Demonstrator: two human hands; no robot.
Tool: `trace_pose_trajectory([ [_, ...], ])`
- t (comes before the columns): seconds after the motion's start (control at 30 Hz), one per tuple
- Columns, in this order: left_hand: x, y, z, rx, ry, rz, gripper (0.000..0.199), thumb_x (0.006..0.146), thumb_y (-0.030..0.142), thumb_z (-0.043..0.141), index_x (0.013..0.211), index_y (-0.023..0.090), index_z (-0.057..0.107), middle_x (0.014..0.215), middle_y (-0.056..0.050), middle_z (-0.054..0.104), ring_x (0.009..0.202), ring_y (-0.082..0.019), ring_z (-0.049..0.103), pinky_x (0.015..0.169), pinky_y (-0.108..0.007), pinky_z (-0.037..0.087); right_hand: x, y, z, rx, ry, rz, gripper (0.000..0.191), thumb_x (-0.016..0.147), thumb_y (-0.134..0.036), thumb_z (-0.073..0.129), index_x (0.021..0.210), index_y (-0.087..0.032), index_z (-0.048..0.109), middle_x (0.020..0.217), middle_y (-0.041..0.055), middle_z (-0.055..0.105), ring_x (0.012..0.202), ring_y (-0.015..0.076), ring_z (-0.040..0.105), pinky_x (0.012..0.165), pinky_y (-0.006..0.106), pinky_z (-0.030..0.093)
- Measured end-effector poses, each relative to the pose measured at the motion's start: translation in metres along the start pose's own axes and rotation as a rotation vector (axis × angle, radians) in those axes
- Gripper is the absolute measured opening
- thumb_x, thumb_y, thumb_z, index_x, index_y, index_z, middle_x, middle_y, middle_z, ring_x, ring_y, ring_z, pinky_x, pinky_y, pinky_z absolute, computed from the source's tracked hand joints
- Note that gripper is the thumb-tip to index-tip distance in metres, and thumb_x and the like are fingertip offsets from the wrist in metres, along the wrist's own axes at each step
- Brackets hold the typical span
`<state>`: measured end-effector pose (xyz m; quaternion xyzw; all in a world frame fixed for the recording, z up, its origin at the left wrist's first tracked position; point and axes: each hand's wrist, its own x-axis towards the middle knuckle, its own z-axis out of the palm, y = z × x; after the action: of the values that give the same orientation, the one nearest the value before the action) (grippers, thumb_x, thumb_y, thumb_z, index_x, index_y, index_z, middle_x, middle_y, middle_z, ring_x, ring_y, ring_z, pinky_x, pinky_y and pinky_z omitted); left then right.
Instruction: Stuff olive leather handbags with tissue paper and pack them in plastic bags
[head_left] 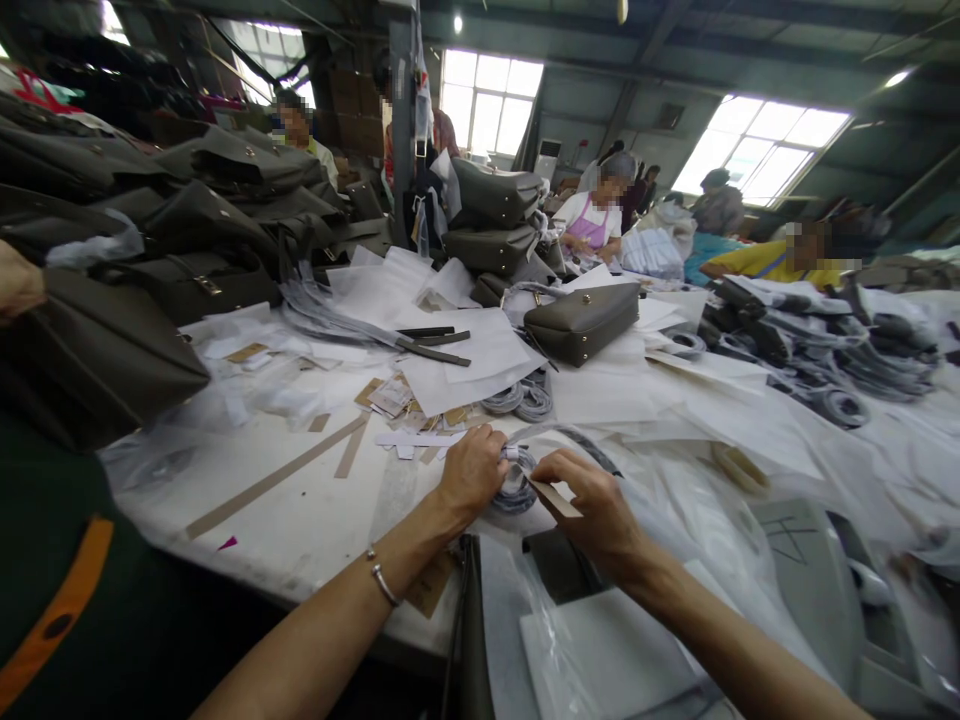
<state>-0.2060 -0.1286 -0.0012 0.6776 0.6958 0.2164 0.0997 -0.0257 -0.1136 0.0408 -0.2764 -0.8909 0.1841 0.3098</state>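
My left hand (471, 468) is closed on a coiled bag strap (514, 497) wrapped in clear plastic, with a white paper band near its top. In my right hand (592, 503), a small tan card or strip (556, 497) is pinched between thumb and fingers, right beside the coil. Below the hands stands a dark handbag (474, 640), partly covered by white sheet and clear plastic. Further coiled straps (525, 398) lie just beyond my hands. White paper strips (420, 440) and a pile of hang tags (397, 397) are to the left of them.
Dark handbags (217, 215) are heaped at the left, and one handbag (581, 322) rests on white sheets mid-table. A co-worker's hand (19, 283) holds a bag (97, 350) at the left edge. Wrapped straps (825, 340) pile up at the right. Several people work farther back.
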Motion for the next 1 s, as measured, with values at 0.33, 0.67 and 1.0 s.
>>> trace_pose_trajectory([
  [0.33,-0.002,0.005,-0.009,0.0,0.015,0.024,0.017,0.084,0.018,0.058,0.1,0.02,0.062,0.105,-0.007,0.063,0.106,-0.022,0.056,0.093,-0.032,0.045,0.006,0.012,0.012,-0.232,-0.03,-0.033,0.012,0.082,-0.011,0.058,0.08,-0.022,0.062,0.101,0.0081,0.067,0.096,0.024,0.06,0.085,0.04,0.05],
  [0.67,-0.007,-0.004,-0.021,-0.359,0.096,0.039,0.017,0.084,0.032,0.062,0.097,0.021,0.06,0.099,-0.004,0.063,0.095,-0.02,0.058,0.086,-0.031,0.046,0.024,0.038,0.023,-0.302,-0.045,-0.325,0.016,0.093,-0.012,0.044,0.098,-0.018,0.058,0.109,0.0125,0.066,0.102,0.0245,0.061,0.09,0.042,0.051],
  [1.0,0.034,-0.016,0.009,-1.134,-0.303,-0.173,0.056,0.071,0.071,0.054,0.066,0.016,0.054,0.065,-0.002,0.057,0.058,-0.013,0.05,0.058,-0.029,0.046,0.027,0.034,0.011,-0.274,0.021,-0.408,0.021,0.094,-0.012,0.043,0.102,-0.02,0.06,0.113,0.0115,0.067,0.108,0.0233,0.06,0.094,0.042,0.051],
])
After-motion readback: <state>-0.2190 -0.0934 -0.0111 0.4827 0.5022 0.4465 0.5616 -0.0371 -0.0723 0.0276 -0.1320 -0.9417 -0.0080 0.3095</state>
